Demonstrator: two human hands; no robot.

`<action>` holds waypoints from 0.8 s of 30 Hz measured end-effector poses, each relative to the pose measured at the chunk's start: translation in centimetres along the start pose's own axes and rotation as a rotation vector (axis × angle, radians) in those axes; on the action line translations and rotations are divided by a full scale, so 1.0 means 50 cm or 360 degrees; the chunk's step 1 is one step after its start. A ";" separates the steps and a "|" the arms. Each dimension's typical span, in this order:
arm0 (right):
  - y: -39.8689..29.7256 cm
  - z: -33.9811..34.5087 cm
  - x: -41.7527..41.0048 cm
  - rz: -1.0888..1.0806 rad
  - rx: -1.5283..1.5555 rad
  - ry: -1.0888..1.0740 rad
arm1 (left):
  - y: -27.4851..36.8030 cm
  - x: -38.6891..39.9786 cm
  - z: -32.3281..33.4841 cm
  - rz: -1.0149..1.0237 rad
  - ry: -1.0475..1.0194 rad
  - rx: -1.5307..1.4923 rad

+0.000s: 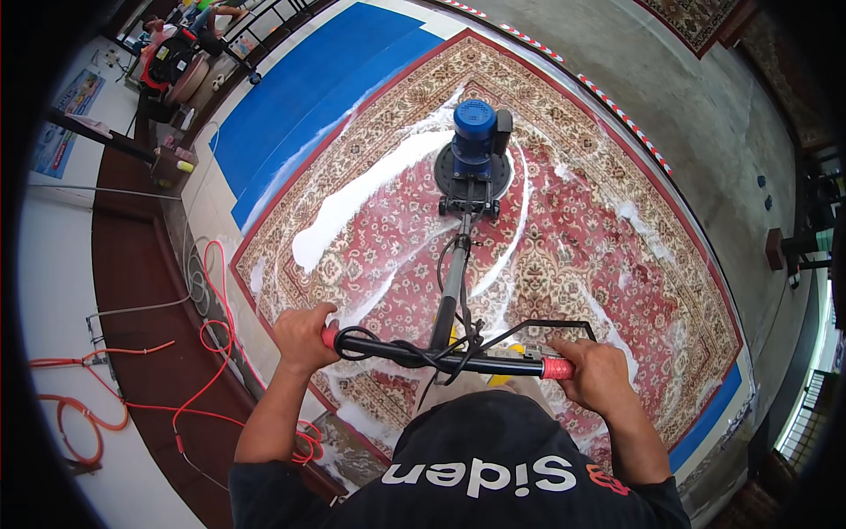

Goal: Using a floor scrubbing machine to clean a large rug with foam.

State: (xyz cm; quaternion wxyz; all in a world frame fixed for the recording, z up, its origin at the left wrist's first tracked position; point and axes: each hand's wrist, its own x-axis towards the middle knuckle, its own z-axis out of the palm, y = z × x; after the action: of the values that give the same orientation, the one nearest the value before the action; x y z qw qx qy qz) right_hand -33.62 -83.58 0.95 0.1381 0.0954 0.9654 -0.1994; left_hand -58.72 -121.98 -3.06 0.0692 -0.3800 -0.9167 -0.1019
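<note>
My left hand (303,337) is wrapped around the red grip at the left end of a black handlebar (396,349). At the other end, my right hand (591,371) closes on the right red grip (557,368), its fingers by a bent black lever (554,323). A black cable winds around the bar. From there a pole (454,272) runs out to a rotary floor scrubber (474,142) with a blue motor and round black base. The scrubber rests on a wet red-and-beige patterned carpet (410,231), where white foam (357,198) lies in thick curved streaks.
Blue matting (310,86) lies under and beyond the carpet. At left, an orange-red hose (221,284) loops over a brown ledge (139,278). Red-and-white striped tape (624,122) edges the right side. A person (215,20) is at the far upper left, near a black railing (271,26).
</note>
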 end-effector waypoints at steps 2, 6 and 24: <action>0.001 0.035 0.015 0.0104 0.0013 0.0113 | -0.030 0.049 0.032 0.0104 0.0063 -0.0012; 0.005 0.109 0.030 0.0285 0.0133 0.0181 | -0.041 0.127 0.083 0.0230 -0.0073 -0.0062; 0.162 0.132 0.077 0.0154 -0.0046 0.0136 | 0.059 0.064 0.179 -0.0075 -0.0153 -0.0162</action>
State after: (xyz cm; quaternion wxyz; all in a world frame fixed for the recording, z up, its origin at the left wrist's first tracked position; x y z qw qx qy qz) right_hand -33.78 -78.49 -8.96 0.1076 0.1484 0.9675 -0.1744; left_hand -59.32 -115.62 -10.71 0.0034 -0.3658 -0.9213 -0.1316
